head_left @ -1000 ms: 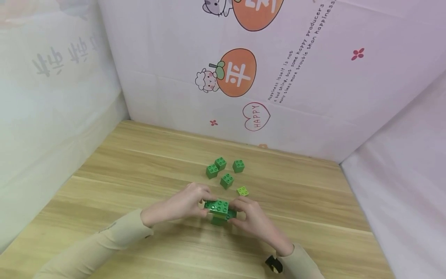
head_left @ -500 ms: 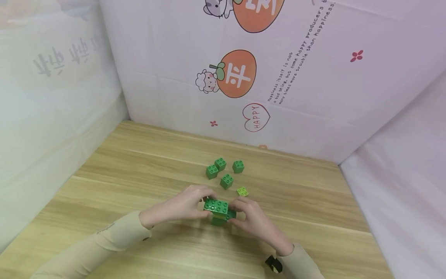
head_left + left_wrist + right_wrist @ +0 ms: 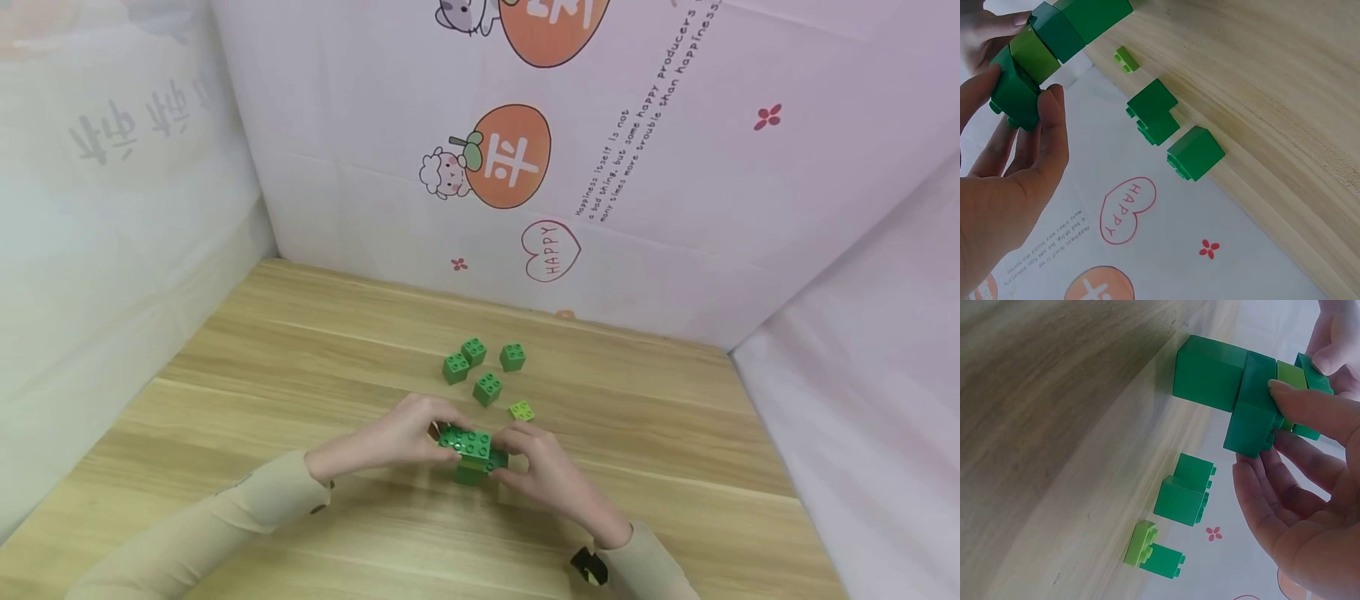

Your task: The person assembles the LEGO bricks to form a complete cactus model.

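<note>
Between the two hands a stack of toy building bricks stands on the wooden table (image 3: 360, 542). Its lowest part is a green brick (image 3: 1210, 374). Above that a darker green brick (image 3: 1250, 425) juts out toward the right hand, then comes a lime brick (image 3: 1035, 55). A long green brick (image 3: 468, 446) with studs up forms the top and overhangs to the left. My left hand (image 3: 408, 433) grips this top brick's overhanging end between thumb and fingers. With thumb and fingertips, my right hand (image 3: 547, 471) holds the jutting end of the darker brick.
Several loose green bricks (image 3: 488, 389) lie beyond the hands, studs up. A thin lime brick (image 3: 522, 411) sits nearer the right hand. White printed cloth (image 3: 390, 217) rises behind the table and on both sides.
My left thumb has shifted slightly to the right along the top brick. The right hand, the stack and the loose bricks stay in place.
</note>
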A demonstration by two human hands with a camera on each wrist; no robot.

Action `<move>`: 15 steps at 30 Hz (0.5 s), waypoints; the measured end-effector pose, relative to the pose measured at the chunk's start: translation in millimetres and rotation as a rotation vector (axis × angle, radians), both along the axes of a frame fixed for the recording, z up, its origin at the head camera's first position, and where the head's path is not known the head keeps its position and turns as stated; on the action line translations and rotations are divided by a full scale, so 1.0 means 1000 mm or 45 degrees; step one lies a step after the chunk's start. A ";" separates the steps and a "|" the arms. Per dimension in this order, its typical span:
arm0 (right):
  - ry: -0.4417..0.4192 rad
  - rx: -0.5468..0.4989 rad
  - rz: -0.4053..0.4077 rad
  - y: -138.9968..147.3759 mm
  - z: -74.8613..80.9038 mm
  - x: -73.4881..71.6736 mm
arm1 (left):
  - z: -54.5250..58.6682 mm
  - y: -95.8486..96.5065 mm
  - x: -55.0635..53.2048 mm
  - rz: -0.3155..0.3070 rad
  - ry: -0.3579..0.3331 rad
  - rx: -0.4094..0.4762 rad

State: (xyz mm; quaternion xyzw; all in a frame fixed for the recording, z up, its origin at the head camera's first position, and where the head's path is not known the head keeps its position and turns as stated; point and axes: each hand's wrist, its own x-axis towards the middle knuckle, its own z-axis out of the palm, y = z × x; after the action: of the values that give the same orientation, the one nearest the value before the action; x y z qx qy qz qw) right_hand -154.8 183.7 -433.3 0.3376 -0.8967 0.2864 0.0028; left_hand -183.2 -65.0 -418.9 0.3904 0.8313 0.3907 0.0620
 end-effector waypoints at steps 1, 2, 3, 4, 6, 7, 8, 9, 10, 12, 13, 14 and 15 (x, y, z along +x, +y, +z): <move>-0.001 -0.001 0.000 0.000 0.000 0.000 | 0.000 0.000 -0.001 -0.008 -0.001 0.000; -0.002 -0.001 0.000 0.000 0.000 0.000 | 0.001 0.000 -0.001 -0.013 -0.009 -0.003; -0.003 -0.001 -0.002 0.000 -0.001 0.000 | 0.002 0.000 -0.001 -0.017 -0.016 -0.007; -0.002 0.000 -0.003 0.000 -0.001 0.000 | 0.003 0.000 -0.001 -0.020 -0.019 -0.013; -0.002 -0.003 -0.003 0.000 -0.001 0.000 | 0.004 0.001 -0.001 -0.020 -0.021 -0.034; 0.000 -0.006 -0.002 0.000 -0.001 0.000 | 0.005 0.002 -0.001 -0.019 -0.012 -0.047; 0.005 -0.011 0.000 0.000 -0.001 0.000 | 0.005 0.002 -0.001 -0.014 -0.012 -0.059; 0.010 -0.014 0.002 -0.001 -0.001 0.000 | 0.006 0.002 0.000 -0.012 0.002 -0.071; 0.020 -0.018 0.008 -0.001 -0.001 0.000 | 0.007 0.003 0.000 -0.010 0.013 -0.084; 0.034 -0.021 0.013 -0.001 -0.002 -0.001 | 0.007 0.004 0.001 -0.003 0.031 -0.104; 0.038 -0.024 0.015 -0.001 -0.003 -0.001 | 0.008 0.004 0.001 0.000 0.037 -0.112; 0.038 -0.024 0.016 -0.001 -0.003 -0.001 | 0.008 0.004 0.002 0.004 0.041 -0.118; 0.036 -0.024 0.014 -0.001 -0.003 -0.001 | 0.009 0.005 0.002 0.008 0.044 -0.124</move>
State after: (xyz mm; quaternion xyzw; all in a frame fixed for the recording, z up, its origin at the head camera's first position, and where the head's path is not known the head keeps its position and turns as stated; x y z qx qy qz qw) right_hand -155.8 182.8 -436.5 0.3465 -0.8919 0.2900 0.0169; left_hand -181.1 -60.5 -410.1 0.3910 0.8515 0.3433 0.0652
